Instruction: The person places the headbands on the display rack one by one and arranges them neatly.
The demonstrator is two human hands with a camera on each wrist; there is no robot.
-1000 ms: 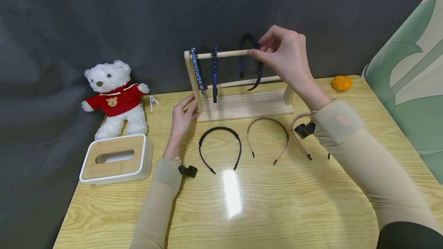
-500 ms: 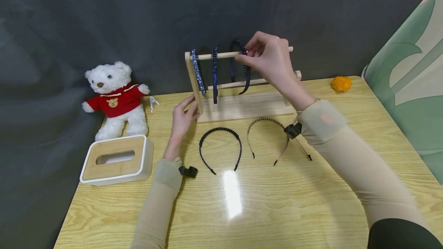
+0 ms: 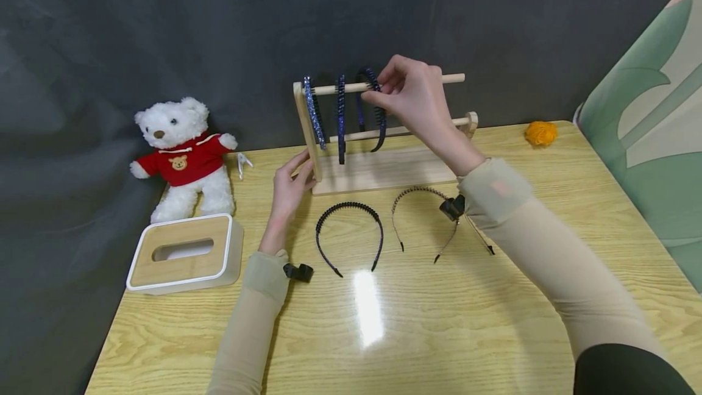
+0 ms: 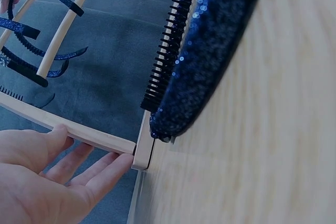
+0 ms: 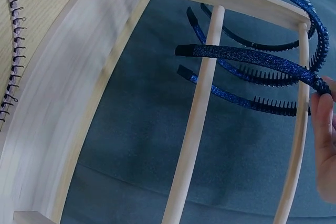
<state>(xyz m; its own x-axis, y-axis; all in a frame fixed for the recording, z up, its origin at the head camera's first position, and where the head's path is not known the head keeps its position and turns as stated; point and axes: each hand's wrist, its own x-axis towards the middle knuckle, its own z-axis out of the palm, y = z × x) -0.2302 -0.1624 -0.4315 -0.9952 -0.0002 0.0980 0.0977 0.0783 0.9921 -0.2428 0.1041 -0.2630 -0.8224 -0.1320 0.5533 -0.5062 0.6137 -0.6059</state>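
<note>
A wooden headband rack (image 3: pixel 389 169) stands at the table's back. My left hand (image 3: pixel 289 188) holds its left post (image 4: pixel 94 136) between thumb and fingers, low near the base. With thumb and fingertips my right hand (image 3: pixel 414 96) pinches a dark blue toothed headband (image 3: pixel 381 117), which loops over the upper rod (image 3: pixel 452 78). Left of it on that rod hang a dark blue headband (image 3: pixel 341 120) and a silvery-blue glitter headband (image 3: pixel 314 117). In the right wrist view the held headband (image 5: pixel 252 60) crosses both rods, its arms pointing away from my fingers.
A dark toothed headband (image 3: pixel 348 204) and a pinkish one (image 3: pixel 419 189) lie before the rack; another (image 3: pixel 482 241) is partly hidden under my right wrist. A white teddy bear (image 3: pixel 186 160), tissue box (image 3: pixel 230 255) and small white object (image 3: pixel 242 164) are left, an orange flower-like ball (image 3: pixel 541 133) right.
My right hand has slid the dark blue headband leftward along the upper rod, closer to the two hanging there. The rod's right end has come into view. My left hand has stayed put.
</note>
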